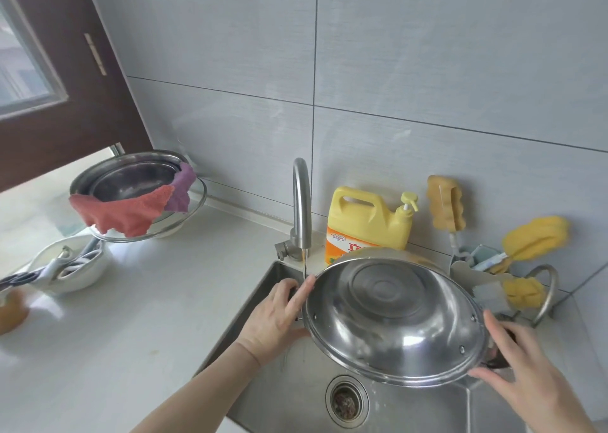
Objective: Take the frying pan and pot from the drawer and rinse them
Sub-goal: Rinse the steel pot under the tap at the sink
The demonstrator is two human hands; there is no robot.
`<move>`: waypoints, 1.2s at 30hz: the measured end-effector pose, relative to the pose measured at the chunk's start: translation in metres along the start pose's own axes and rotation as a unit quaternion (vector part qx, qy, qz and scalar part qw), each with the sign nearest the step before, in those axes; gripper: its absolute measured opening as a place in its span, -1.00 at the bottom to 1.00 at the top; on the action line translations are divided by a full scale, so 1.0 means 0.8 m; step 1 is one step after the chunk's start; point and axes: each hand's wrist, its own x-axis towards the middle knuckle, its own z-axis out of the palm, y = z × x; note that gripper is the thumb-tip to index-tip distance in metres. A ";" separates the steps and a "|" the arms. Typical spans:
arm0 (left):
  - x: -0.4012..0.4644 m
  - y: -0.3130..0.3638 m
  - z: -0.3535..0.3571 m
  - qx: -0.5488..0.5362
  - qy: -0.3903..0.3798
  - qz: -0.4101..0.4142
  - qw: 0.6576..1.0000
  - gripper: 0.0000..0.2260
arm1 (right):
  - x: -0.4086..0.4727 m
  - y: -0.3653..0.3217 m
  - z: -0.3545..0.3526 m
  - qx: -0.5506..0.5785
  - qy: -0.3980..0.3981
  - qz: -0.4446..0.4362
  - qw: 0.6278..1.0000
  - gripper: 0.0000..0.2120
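Note:
A steel pot (pixel 391 317) is held tilted over the sink (pixel 296 396), its open inside facing me. My left hand (pixel 279 317) grips the pot's left side handle, fingers along the rim. My right hand (pixel 523 370) holds the right handle at the lower right rim. A thin stream of water runs from the tap (pixel 301 209) just left of the pot's rim, beside my left fingers. No frying pan shows in the sink.
A yellow detergent jug (pixel 365 225) stands behind the sink. Sponges and brushes (pixel 533 238) fill a holder at right. On the counter at left sit stacked steel bowls with a red cloth (pixel 128 212) and a white bowl of utensils (pixel 70 265).

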 end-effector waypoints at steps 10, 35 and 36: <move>-0.071 -0.061 -0.030 0.016 -0.054 -0.099 0.994 0.24 | 0.047 -0.030 0.081 -0.014 -0.116 -0.052 0.992 0.27; -0.113 -0.109 -0.082 -0.020 -0.087 -0.212 0.973 -0.10 | 0.109 -0.075 0.146 0.013 -0.090 -0.144 0.985 0.12; -0.107 -0.107 -0.075 -0.015 -0.090 -0.203 0.975 -0.10 | 0.104 -0.067 0.140 0.010 -0.090 -0.132 0.987 0.12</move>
